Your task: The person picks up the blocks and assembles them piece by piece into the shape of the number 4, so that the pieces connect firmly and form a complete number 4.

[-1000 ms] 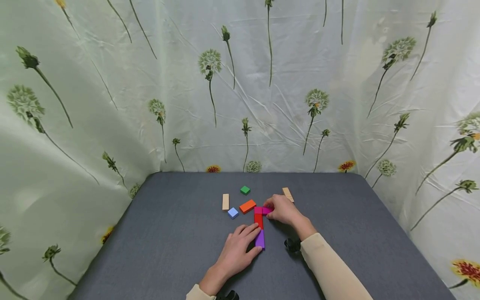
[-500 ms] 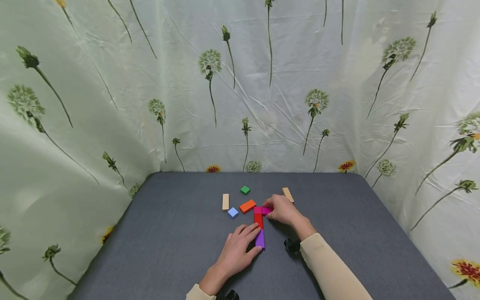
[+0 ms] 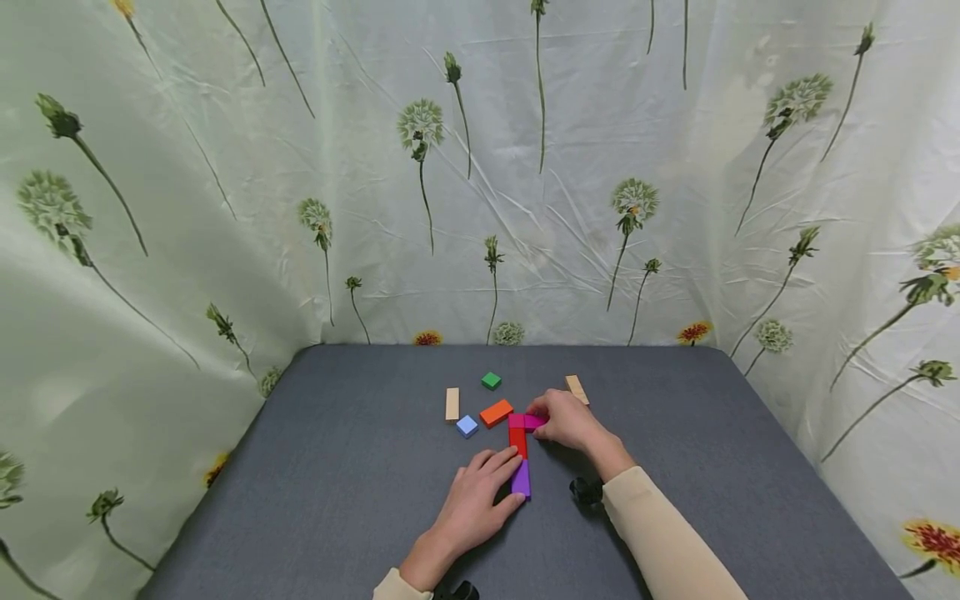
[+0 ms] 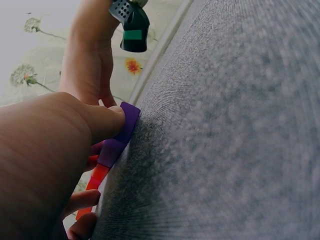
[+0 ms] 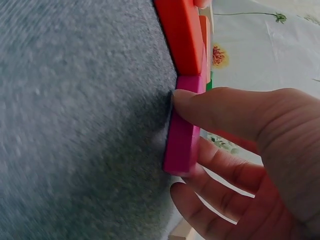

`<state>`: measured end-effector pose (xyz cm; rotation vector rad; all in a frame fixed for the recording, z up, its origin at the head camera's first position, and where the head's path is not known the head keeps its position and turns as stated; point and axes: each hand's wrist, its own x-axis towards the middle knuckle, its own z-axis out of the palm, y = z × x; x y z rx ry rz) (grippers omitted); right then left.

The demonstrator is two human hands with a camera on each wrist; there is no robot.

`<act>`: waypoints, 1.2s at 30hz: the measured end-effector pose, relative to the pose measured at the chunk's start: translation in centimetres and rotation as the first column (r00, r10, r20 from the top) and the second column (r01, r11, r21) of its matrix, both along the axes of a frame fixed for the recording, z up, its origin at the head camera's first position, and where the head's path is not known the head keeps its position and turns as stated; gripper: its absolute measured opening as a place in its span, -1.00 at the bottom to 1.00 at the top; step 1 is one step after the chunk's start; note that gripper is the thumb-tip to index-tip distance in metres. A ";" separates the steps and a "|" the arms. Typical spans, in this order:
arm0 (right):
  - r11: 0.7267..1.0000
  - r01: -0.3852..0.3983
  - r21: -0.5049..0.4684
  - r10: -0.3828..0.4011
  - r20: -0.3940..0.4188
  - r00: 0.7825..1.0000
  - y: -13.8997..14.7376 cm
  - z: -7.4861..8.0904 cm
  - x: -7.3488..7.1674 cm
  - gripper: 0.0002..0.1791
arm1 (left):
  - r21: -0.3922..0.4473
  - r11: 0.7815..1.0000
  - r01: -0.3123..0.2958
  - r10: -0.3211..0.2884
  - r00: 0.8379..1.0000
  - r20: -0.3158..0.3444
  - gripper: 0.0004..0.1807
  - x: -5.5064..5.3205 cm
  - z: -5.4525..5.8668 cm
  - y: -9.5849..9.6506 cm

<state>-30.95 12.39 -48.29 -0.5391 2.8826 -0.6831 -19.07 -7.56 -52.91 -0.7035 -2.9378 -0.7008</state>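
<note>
In the head view a purple block [image 3: 521, 481], a red block [image 3: 517, 440] and a small pink block [image 3: 517, 421] lie end to end in a line. From the pink one a magenta block [image 3: 533, 422] reaches out to the right, making a corner. My right hand [image 3: 567, 419] pinches this magenta block between thumb and fingers, as the right wrist view confirms. Fingers fairly straight, my left hand [image 3: 476, 496] rests against the line from its left. Its thumb touches the purple block's near end, and its fingertips lie by the red block.
Beside the line lie an orange block [image 3: 496, 413], a light blue block [image 3: 467, 427] and a green block [image 3: 491, 381]. One plain wooden block [image 3: 452, 404] is on the left; another wooden block [image 3: 577, 389] sits behind my right hand. A floral curtain [image 3: 480, 208] surrounds the grey table [image 3: 337, 467].
</note>
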 end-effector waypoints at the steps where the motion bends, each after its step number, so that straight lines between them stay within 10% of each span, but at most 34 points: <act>1: 1.000 -0.005 0.006 0.005 -0.006 1.000 0.0 0.1 0.0 -0.69 | 0.000 1.000 0.000 0.000 1.000 0.000 -0.36 0.0 0.0 0.0; 36: 0.998 -0.046 0.049 0.049 -0.045 0.998 5.5 2.7 -2.2 -0.60 | -0.006 1.000 -0.013 0.013 1.000 0.017 -0.35 0.0 -0.2 0.0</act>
